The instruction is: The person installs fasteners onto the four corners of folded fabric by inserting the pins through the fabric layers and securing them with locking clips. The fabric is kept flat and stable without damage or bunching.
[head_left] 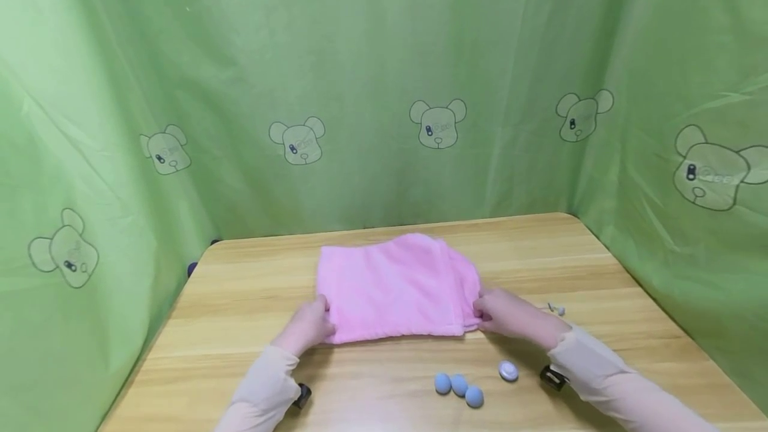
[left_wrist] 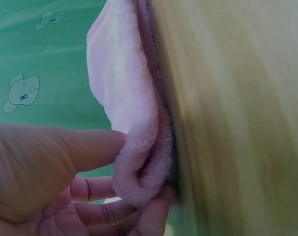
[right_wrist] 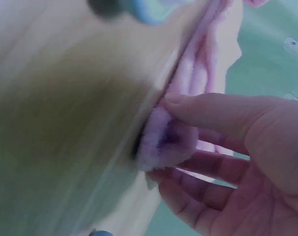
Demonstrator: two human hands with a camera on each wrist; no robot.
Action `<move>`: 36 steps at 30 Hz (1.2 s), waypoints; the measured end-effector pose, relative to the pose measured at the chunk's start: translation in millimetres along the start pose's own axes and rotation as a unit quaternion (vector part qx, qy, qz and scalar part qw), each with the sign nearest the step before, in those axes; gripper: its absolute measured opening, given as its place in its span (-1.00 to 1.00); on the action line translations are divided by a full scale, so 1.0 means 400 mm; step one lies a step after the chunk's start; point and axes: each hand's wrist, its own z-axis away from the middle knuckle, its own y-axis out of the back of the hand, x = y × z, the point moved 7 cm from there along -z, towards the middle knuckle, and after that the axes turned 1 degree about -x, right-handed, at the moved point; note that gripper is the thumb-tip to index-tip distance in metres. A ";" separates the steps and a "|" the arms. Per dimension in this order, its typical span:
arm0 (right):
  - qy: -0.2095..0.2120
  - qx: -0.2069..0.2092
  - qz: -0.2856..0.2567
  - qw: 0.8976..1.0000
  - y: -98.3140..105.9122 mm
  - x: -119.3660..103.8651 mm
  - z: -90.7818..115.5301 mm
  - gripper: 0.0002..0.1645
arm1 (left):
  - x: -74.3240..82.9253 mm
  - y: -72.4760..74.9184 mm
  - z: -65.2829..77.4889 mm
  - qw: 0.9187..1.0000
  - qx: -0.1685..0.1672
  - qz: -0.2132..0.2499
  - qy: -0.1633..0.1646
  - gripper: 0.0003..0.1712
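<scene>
While the left hand pinches the near left corner of the pink cloth, the right hand pinches its right end, also near the front corner. Both grips: thumb on one side of the fold, fingers curled round the other. Cloth sits between the two hands, lying on the wooden table, more toward the far edge than the near one.

Cloth looks plush and fuzzy, folded in layers. Left edge fairly straight, near edge nearly straight, far edge humps up right of middle. Right end is rounded, with a band-like line running front to back just inside it. Both wrist views show the held edges as thick, rounded folds with a dark hollow inside.

Pale sleeves on both arms, black device at the left wrist, another black device at the right. Three blue balls in a slanted row nearer the front, lilac disc just right of them. Small pale item beyond the right forearm, too small to identify. Green curtain with animal-head prints behind and on both sides.
</scene>
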 end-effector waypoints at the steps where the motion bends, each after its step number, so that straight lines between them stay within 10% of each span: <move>1: -0.001 -0.011 -0.014 1.000 0.004 0.003 0.004 -0.92 | 0.001 0.004 0.002 1.000 -0.001 0.003 0.000 -0.62; 6: -0.018 -0.046 -0.094 0.994 0.047 0.041 -0.005 -0.79 | -0.010 0.052 0.005 0.999 -0.006 0.027 0.029 -0.62; 18: -0.125 0.028 -0.182 0.975 0.154 0.198 -0.165 -0.31 | -0.041 0.192 -0.060 0.994 0.062 0.076 0.046 -0.45; 26: -0.275 -0.148 -0.318 0.895 0.036 0.271 -0.206 -0.11 | -0.082 0.137 -0.114 0.985 0.031 0.148 0.080 -0.41; 32: -0.269 -0.157 -0.425 0.850 -0.018 0.275 -0.233 -0.09 | -0.099 0.066 -0.130 0.978 -0.008 0.186 0.094 -0.42; 36: -0.256 -0.117 -0.466 0.839 -0.028 0.281 -0.254 -0.19 | -0.095 0.046 -0.131 0.977 -0.009 0.193 0.090 -0.45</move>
